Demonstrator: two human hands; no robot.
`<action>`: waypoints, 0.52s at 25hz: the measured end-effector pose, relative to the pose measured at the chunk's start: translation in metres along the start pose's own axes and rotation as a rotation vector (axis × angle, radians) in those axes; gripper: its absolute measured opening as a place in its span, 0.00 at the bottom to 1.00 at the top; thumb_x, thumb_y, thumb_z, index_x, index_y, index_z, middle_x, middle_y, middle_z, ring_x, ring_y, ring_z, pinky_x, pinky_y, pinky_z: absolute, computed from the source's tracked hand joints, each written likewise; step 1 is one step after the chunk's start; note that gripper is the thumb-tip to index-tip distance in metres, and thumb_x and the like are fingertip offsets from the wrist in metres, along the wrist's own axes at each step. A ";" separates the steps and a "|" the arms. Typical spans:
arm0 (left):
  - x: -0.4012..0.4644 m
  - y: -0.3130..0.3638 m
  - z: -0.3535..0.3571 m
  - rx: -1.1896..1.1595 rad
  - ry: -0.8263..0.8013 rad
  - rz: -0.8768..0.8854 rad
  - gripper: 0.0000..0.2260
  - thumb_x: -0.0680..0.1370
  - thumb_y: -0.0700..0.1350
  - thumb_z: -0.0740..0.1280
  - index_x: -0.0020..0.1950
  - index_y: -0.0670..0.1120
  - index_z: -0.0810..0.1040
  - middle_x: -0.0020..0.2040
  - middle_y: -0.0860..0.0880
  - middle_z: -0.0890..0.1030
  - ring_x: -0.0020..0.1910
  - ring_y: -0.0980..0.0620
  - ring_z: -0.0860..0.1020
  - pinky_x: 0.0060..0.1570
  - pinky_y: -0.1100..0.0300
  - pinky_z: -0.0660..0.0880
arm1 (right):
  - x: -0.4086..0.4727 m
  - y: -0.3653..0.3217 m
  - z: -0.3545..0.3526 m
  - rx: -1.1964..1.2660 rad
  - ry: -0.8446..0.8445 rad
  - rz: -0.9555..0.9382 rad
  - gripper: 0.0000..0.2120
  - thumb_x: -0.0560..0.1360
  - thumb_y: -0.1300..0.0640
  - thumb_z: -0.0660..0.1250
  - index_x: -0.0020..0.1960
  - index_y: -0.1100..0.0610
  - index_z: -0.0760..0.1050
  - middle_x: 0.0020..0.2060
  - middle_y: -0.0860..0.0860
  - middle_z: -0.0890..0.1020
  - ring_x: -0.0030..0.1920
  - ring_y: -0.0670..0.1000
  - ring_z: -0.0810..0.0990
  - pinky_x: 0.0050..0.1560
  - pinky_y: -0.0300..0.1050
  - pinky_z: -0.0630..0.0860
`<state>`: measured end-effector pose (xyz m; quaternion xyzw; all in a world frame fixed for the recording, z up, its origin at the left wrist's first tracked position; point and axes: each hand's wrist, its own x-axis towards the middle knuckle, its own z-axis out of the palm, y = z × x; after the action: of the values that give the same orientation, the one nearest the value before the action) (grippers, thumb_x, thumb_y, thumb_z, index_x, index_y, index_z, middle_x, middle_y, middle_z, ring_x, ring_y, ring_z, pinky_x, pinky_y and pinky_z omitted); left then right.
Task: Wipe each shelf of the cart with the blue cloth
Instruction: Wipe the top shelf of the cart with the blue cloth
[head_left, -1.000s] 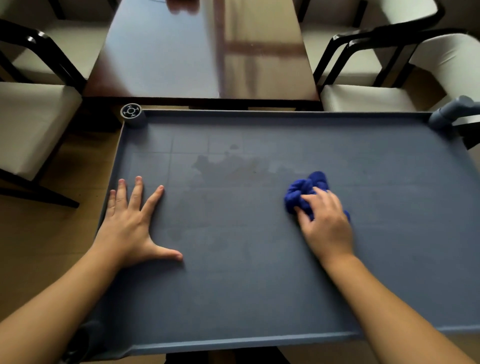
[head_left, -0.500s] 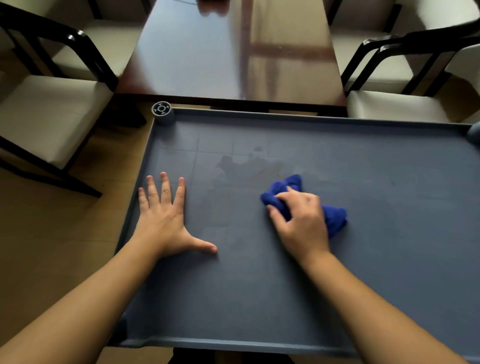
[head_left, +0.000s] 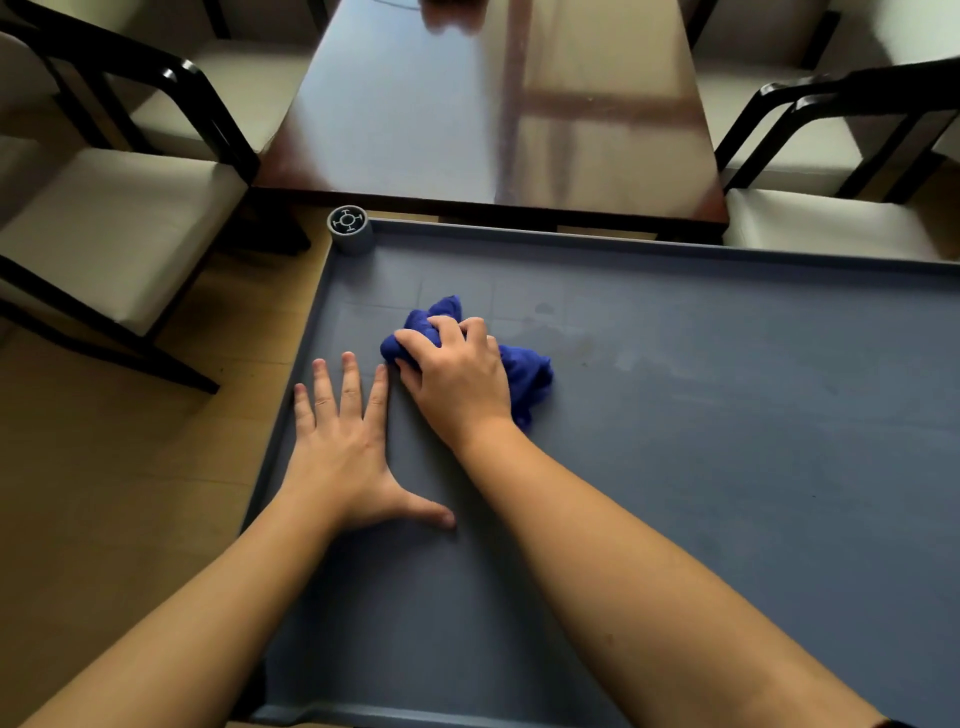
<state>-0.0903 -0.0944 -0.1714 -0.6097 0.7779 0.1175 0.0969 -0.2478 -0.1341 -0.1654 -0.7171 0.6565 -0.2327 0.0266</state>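
The crumpled blue cloth lies on the flat grey plastic top shelf of the cart, near its far left corner, just short of the round grey corner post. The right hand presses down on it, fingers curled and clamped on the fabric. The left hand lies flat on the shelf at the left edge, fingers spread apart, forefinger almost touching the right hand.

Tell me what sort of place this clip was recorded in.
Probably a dining or meeting room. A glossy dark wooden table stands beyond the grey plastic cart shelf, flanked by black-framed chairs with cream cushions, on a light wood floor. It could be a restaurant or an office; nothing settles which.
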 end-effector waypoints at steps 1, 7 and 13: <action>0.001 0.000 -0.001 0.003 -0.001 0.002 0.80 0.42 0.92 0.51 0.81 0.49 0.27 0.82 0.38 0.30 0.78 0.34 0.25 0.77 0.33 0.32 | 0.002 0.009 0.000 -0.027 0.023 -0.013 0.12 0.77 0.48 0.66 0.54 0.52 0.83 0.51 0.57 0.84 0.47 0.64 0.78 0.43 0.56 0.77; 0.001 0.002 -0.004 0.001 -0.015 -0.012 0.80 0.42 0.92 0.53 0.81 0.49 0.29 0.82 0.40 0.29 0.78 0.36 0.24 0.77 0.35 0.30 | -0.005 0.073 -0.020 -0.139 0.084 0.076 0.09 0.74 0.50 0.70 0.49 0.54 0.83 0.44 0.58 0.83 0.40 0.63 0.78 0.37 0.52 0.76; 0.001 0.003 -0.004 0.018 -0.015 -0.020 0.80 0.42 0.92 0.54 0.82 0.50 0.32 0.83 0.39 0.33 0.79 0.35 0.27 0.78 0.34 0.33 | -0.052 0.193 -0.077 -0.234 0.125 0.353 0.12 0.75 0.49 0.66 0.54 0.54 0.80 0.48 0.61 0.80 0.47 0.65 0.76 0.46 0.56 0.74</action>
<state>-0.0931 -0.0955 -0.1680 -0.6156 0.7720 0.1141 0.1095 -0.4575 -0.0900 -0.1788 -0.5734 0.7947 -0.1908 -0.0573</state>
